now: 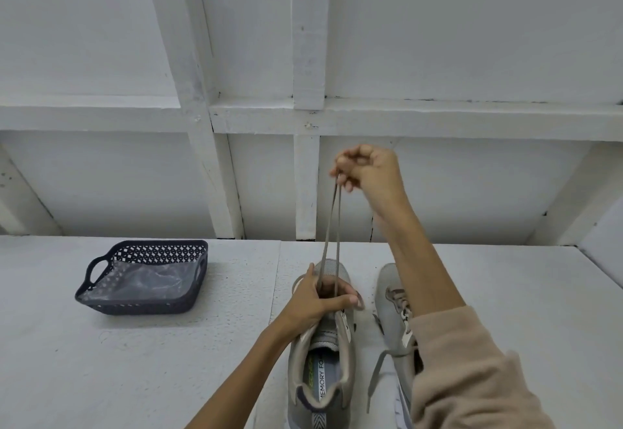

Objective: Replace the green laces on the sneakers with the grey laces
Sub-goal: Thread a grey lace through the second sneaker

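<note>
The left hand (317, 300) is gripping the sneaker (320, 361) around its eyelets, pinning it to the worktop (168, 361), while the raised right hand (367, 169) is pinching both strands of a seemingly grey lace (332, 226), pulling them taut to level the ends

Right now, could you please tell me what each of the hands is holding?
Left hand: grips the sneaker.
Right hand: pinches the lace, pulled upward.

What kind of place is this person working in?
Probably a plain shed-like work corner: a white table against a white-painted wall of boards and wooden battens, with a dark plastic basket and sneakers on it.
</note>
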{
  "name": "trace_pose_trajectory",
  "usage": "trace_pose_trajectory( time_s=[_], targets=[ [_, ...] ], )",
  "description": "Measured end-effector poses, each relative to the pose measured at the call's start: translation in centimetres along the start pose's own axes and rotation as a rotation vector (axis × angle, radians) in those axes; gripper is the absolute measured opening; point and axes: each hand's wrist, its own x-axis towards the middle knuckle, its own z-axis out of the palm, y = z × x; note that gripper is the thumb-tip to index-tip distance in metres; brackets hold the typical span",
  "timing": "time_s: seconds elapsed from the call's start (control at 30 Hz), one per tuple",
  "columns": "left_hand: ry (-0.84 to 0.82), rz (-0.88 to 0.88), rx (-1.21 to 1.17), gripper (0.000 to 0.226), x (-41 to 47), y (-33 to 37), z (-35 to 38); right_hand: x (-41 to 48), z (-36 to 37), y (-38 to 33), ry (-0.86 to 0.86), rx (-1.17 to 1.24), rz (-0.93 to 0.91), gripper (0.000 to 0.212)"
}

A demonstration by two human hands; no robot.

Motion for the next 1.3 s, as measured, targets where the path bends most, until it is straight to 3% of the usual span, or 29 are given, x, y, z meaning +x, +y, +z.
trace_pose_trajectory(
  time_s=[0.17,0.33,0.37,0.47,0.57,0.63,0.7,0.77,0.83,1.03,1.3],
  targets=[
    [0.004,0.030,0.028,0.021,-0.1,-0.1,0.0,3.5,-0.2,-2.8,0.201,0.173,-0.140,0.017],
    [0.060,0.091,-0.006,0.035,-0.1,-0.5,0.5,3.5,0.4,0.5,0.036,0.023,0.060,0.011],
    [0.069,0.084,-0.050,0.037,-0.1,-0.6,0.5,3.2,0.2,1.2,-0.036,-0.054,0.147,0.022],
    [0.061,0.069,-0.160,0.038,0.1,-0.8,0.4,2.4,-1.2,3.1,-0.226,-0.364,0.362,0.080],
    [0.066,0.075,-0.199,0.038,0.2,-0.9,0.4,1.4,-2.4,4.3,-0.247,-0.626,0.381,0.093],
    [0.071,0.083,-0.205,0.037,0.2,-0.8,0.5,0.8,-3.2,4.9,-0.240,-0.714,0.408,0.072],
    [0.073,0.088,-0.207,0.036,0.2,-0.7,0.5,-0.2,-3.7,5.0,-0.416,-0.876,0.517,0.039],
    [0.070,0.089,-0.196,0.035,0.2,-0.8,0.5,-1.5,-3.5,5.4,-0.648,-0.981,0.639,0.055],
    [0.074,0.096,-0.155,0.036,0.2,-0.9,0.5,-2.9,-2.9,6.4,-0.712,-0.910,0.670,0.054],
    [0.076,0.082,-0.076,0.037,0.4,-1.6,0.2,-5.0,-1.6,8.2,-0.465,-0.440,0.508,0.015],
    [0.012,0.105,0.018,0.013,-0.1,-0.3,0.8,-2.7,-1.0,4.4,-0.286,-0.205,0.355,0.013]
  ],
)
